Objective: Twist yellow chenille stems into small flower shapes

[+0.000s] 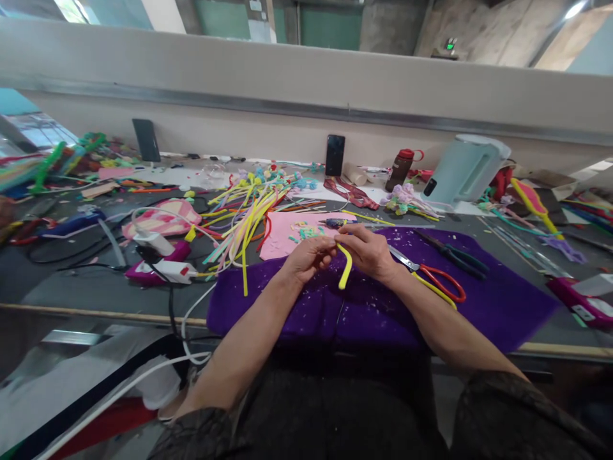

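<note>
Above a purple cloth, my left hand and my right hand meet with their fingers pinched together. Between them is a yellow pipe cleaner, its free end bent and hanging down. The fingertips hide the end they pinch. Just beyond my hands, small cut pieces in pastel colours lie on a pink sheet. A pair of scissors with red handles rests to the right of my right hand, and dark-handled pliers lie farther right.
A bundle of coloured pipe cleaners spreads out to the left. Purple power strips with white cables sit left of the cloth. A phone leans at the back; a brown bottle and a pale blue kettle stand to its right.
</note>
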Tool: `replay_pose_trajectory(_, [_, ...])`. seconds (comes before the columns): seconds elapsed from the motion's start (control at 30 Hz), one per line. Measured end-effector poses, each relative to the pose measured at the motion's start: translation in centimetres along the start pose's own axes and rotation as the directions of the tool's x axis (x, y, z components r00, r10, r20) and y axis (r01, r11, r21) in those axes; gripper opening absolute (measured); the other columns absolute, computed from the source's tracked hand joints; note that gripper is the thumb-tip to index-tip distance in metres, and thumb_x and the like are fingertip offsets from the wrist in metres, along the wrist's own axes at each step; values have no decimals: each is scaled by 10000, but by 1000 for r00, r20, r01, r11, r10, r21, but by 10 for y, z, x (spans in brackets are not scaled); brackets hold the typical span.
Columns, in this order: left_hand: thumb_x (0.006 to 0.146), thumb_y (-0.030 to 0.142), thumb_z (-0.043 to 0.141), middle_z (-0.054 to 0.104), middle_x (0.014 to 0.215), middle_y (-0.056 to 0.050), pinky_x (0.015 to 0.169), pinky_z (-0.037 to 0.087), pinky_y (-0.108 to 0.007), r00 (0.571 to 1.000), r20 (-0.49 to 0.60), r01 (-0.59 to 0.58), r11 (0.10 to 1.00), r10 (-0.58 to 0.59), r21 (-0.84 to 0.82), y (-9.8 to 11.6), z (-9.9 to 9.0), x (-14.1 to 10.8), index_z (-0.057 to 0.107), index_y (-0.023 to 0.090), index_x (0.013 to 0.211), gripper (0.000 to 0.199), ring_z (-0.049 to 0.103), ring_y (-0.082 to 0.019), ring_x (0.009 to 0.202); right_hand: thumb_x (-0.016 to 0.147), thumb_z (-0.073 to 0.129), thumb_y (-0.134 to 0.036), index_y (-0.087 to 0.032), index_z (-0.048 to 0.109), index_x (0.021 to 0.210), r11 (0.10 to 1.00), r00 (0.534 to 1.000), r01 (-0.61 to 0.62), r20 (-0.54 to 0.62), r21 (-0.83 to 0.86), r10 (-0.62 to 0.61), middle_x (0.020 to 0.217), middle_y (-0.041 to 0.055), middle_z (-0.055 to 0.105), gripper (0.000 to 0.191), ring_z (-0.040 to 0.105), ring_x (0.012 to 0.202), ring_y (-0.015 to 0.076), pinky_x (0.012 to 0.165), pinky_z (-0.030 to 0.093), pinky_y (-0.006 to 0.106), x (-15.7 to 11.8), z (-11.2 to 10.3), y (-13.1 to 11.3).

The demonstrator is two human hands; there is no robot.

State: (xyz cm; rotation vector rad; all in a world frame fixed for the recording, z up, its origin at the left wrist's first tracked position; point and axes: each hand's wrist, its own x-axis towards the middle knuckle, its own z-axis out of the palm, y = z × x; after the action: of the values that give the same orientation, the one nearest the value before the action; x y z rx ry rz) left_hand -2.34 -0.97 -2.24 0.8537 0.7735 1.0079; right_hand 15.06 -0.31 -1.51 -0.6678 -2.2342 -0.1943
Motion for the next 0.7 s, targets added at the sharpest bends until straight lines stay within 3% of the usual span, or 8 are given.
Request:
replay_pose_trajectory(0.17, [638,230,642,542,564,5,338,280,-135,999,10,-49,996,48,76,-1,2,-2,571,115,695,147,427,-24,379,849,439,-226,-190,574,1012,997,998,2,68,-72,3,1000,78,595,215,570,864,137,666,432,218,2,-6,-2])
replay_pose_trajectory(0.53, [633,274,675,489,547,45,343,261,-122,998,26,-63,992,60,105,0,6,-1,507,142,694,222,409,-19,383,862,405,-242,-164,551,906,995,989,-104,103,-4,104,888,81,585,172,557,782,142,624,421,222,2,-1,-3])
replay_pose_trajectory(0.7, [645,319,663,485,561,51,380,286,-147,984,-1,-174,966,178,189,-3,9,-1,500,155,695,236,411,-31,403,842,422,-253,-160,559,798,961,971,-236,80,144,226,800,68,572,171,541,742,147,636,415,242,7,0,-4])
